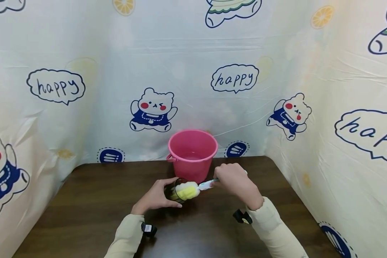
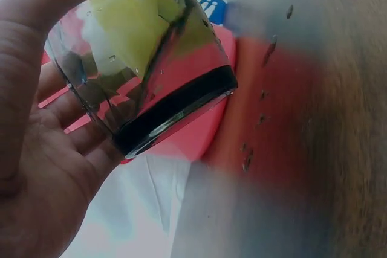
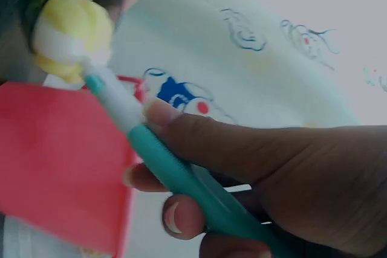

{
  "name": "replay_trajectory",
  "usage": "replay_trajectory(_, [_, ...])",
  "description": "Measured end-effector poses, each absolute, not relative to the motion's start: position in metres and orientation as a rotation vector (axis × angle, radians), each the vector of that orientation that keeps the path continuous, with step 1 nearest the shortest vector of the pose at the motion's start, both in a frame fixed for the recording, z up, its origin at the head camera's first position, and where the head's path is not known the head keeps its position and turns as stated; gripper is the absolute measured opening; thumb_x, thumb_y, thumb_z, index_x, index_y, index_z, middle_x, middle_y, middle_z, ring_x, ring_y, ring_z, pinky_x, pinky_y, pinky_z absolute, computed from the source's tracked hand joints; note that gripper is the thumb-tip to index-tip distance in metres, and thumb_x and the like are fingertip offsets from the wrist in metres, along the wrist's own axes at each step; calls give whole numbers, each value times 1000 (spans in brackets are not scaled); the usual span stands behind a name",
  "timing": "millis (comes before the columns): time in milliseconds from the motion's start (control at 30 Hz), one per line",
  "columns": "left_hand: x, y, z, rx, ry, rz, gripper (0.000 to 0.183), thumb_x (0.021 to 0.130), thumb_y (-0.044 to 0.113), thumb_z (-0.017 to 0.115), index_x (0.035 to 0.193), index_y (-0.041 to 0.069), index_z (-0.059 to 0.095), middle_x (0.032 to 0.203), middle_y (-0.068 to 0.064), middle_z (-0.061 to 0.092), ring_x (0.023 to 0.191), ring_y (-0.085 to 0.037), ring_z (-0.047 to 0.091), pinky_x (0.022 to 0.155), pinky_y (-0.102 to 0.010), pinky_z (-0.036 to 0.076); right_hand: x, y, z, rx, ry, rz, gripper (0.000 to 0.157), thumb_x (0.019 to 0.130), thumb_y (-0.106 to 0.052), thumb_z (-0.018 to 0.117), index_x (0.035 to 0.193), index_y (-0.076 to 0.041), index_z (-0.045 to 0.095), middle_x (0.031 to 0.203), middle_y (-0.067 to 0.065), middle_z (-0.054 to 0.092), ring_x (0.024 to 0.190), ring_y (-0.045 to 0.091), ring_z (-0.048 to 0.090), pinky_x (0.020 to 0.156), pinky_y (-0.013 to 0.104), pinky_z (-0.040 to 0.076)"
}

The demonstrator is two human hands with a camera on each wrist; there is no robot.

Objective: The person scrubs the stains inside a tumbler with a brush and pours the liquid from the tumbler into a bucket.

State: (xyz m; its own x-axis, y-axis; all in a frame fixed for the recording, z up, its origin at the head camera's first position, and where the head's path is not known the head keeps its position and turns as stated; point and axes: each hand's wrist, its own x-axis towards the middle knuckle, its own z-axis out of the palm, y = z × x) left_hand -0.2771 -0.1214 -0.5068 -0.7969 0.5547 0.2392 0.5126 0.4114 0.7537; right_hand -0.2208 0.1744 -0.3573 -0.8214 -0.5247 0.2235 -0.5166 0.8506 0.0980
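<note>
My left hand [image 1: 157, 195] grips a dark-tinted clear glass [image 2: 145, 70], tilted on its side with its mouth to the right. Water drops cling to the glass wall. A sponge bottle brush with a yellow and white head [image 1: 187, 191] sits partly inside the glass mouth. My right hand [image 1: 233, 179] holds the brush by its teal and white handle [image 3: 175, 170], thumb along the top and fingers curled beneath. In the right wrist view the sponge head [image 3: 75, 28] fills much of the glass opening.
A pink bucket [image 1: 192, 154] stands at the table's back, just behind the glass and brush. Water drops [image 2: 263, 113] dot the dark wooden table [image 1: 93, 200]. A patterned curtain [image 1: 187, 53] hangs along the back and both sides.
</note>
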Motion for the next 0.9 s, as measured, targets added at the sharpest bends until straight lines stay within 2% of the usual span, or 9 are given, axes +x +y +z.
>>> replay_trajectory(67, [-278,-120,-506,992,2594,1372,92,68,33,96,147,11,54,145,-1,59,131,-23,56,103,-52,52,-218,175,-354,812,-2794,-20,33,80,-43,86,59,-23,69,44,-13,38,47,6,29,43,23,24])
replay_trajectory(233, [-280,-118,-505,998,2587,1381,94,68,40,95,148,12,53,145,0,58,130,-22,56,104,-51,51,-222,177,-348,795,-2793,17,30,82,-43,84,62,-25,72,44,-14,37,46,6,30,43,23,23])
replay_trajectory(433, [-282,-120,-505,927,2618,1389,96,67,37,96,150,14,52,148,3,56,136,-22,52,108,-55,47,-225,179,-348,658,-2910,69,27,84,-40,83,66,-21,75,46,-13,44,46,8,36,44,23,30])
replay_trajectory(600, [-284,-119,-506,929,2613,1412,93,68,33,96,148,15,54,146,3,58,134,-23,53,107,-54,49,-223,178,-350,741,-2914,102,35,84,-38,84,58,-23,67,45,-13,34,47,7,29,44,23,22])
replay_trajectory(700, [-284,-121,-508,909,2604,1438,93,68,35,96,149,15,53,146,3,58,133,-23,54,105,-53,50,-224,175,-351,803,-2840,87,35,85,-38,83,58,-25,66,45,-13,30,46,5,27,44,23,19])
replay_trajectory(900, [-280,-129,-508,826,2595,1451,97,68,40,95,150,11,52,148,-3,56,135,-28,53,105,-57,48,-228,170,-352,716,-2782,18,29,86,-38,82,64,-23,72,46,-11,37,48,7,35,45,21,25])
